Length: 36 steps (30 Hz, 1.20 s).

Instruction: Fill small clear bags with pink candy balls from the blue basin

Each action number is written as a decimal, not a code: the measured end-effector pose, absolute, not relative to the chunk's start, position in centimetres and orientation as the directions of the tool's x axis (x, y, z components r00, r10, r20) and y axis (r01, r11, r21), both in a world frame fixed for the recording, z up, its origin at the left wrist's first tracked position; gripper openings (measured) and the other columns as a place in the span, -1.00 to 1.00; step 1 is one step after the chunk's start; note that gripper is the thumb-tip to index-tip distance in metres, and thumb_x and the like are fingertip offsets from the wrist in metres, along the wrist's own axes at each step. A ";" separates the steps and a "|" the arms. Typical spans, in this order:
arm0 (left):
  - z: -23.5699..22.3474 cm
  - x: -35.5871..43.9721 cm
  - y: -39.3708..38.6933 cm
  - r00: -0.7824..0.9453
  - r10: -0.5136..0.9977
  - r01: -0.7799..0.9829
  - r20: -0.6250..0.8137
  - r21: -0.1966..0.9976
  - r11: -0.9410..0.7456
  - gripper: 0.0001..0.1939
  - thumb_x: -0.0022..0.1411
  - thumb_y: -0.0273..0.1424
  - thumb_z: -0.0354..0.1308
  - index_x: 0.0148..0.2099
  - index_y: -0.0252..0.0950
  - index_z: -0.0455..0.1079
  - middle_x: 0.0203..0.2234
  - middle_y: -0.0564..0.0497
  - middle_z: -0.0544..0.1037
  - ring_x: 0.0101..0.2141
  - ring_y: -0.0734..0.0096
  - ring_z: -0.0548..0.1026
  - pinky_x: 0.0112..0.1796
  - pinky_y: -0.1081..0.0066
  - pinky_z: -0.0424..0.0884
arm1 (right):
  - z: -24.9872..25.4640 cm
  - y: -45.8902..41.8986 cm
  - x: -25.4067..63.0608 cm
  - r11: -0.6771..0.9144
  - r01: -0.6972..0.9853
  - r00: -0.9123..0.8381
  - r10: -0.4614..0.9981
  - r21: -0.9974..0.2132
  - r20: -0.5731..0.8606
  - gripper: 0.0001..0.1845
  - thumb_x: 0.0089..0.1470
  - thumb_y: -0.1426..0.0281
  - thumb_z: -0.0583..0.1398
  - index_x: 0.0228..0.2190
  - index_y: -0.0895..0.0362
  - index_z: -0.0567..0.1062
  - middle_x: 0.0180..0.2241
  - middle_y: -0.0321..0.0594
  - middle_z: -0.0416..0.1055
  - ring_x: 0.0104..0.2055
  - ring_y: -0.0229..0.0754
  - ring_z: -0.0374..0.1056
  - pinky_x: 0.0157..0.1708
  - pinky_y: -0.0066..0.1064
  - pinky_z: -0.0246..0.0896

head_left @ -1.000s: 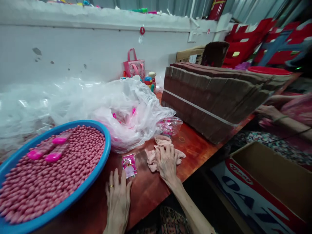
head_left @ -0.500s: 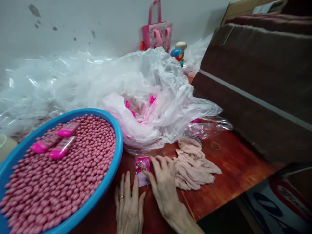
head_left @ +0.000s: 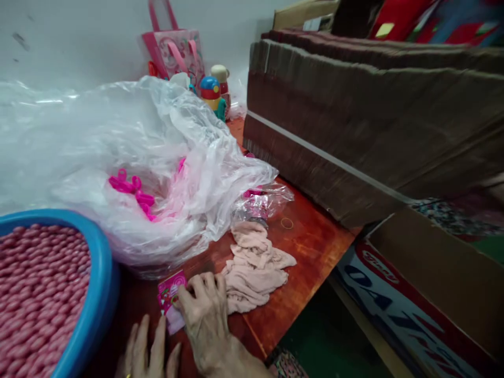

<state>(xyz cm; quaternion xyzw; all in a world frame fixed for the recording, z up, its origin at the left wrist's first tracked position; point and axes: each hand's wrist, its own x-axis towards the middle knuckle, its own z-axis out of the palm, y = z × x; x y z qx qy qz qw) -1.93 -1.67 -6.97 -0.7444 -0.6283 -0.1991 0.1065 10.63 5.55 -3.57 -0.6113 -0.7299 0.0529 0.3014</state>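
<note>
Lying on the tabletop (head_left: 307,252) left of the right hand (head_left: 207,317), the pink packet (head_left: 169,300) is stretching far-to-near, that curled grip touching it, pinched or not unclear, the left hand (head_left: 148,357) resting nearby, fingers apart.

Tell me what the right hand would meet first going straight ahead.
The right hand would probably meet the crumpled, translucent plastic bag; the flat pink packet lies to its left. Depth is unclear.

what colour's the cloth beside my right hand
The cloth is pale pink, clearest in the head view.
</note>
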 end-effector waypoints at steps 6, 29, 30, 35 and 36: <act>-4.1 -0.4 -2.2 0.081 0.937 0.995 0.339 0.029 -0.097 -0.31 0.25 -0.48 -0.02 0.36 -0.26 -0.22 0.10 -0.35 0.28 0.12 -0.06 0.24 -0.03 0.02 0.28 | -2.7 5.4 11.2 0.287 0.802 -0.143 0.943 -0.524 0.299 -0.96 0.05 0.40 0.27 -0.38 0.06 0.50 -0.45 -0.27 0.37 -0.34 -0.11 0.14 -0.32 -0.25 -0.11; -0.6 -0.2 0.8 -0.626 0.775 0.234 -0.090 0.926 0.296 -0.70 0.10 -0.24 0.18 -0.18 -0.33 0.51 -0.25 -0.11 0.58 -0.27 0.28 0.53 -0.28 0.39 0.47 | -2.3 5.8 12.0 0.550 0.444 -0.127 0.820 -0.708 0.557 -0.74 0.12 0.61 0.12 -0.28 0.09 0.56 -0.47 -0.21 0.32 -0.39 -0.23 0.22 -0.42 -0.40 0.22; -0.2 0.0 1.4 -0.618 0.753 0.076 -0.226 0.936 0.343 -0.69 0.05 -0.23 0.23 -0.21 -0.34 0.53 -0.29 -0.10 0.59 -0.31 0.30 0.53 -0.29 0.40 0.47 | -2.3 5.8 12.0 0.556 0.437 -0.125 0.816 -0.707 0.565 -0.73 0.12 0.61 0.12 -0.29 0.08 0.56 -0.46 -0.21 0.33 -0.38 -0.23 0.23 -0.42 -0.40 0.23; 0.3 1.0 3.1 -0.530 0.695 -0.395 -0.486 0.867 0.305 -0.77 -0.14 -0.34 0.37 -0.37 -0.33 0.53 -0.46 0.03 0.60 -0.41 0.48 0.49 -0.28 0.48 0.43 | -2.6 5.6 12.1 0.483 0.358 -0.112 0.872 -0.799 0.476 -0.75 0.10 0.58 0.16 -0.18 0.13 0.50 -0.23 -0.10 0.37 -0.18 -0.16 0.30 -0.24 -0.32 0.32; 0.3 1.1 3.3 -0.540 0.685 -0.406 -0.489 0.865 0.297 -0.78 -0.15 -0.35 0.38 -0.39 -0.32 0.52 -0.49 0.05 0.59 -0.44 0.51 0.48 -0.30 0.50 0.42 | -2.7 5.6 12.1 0.449 0.346 -0.097 0.890 -0.824 0.445 -0.73 0.11 0.54 0.17 -0.12 0.16 0.46 -0.18 -0.06 0.36 -0.13 -0.14 0.31 -0.19 -0.31 0.31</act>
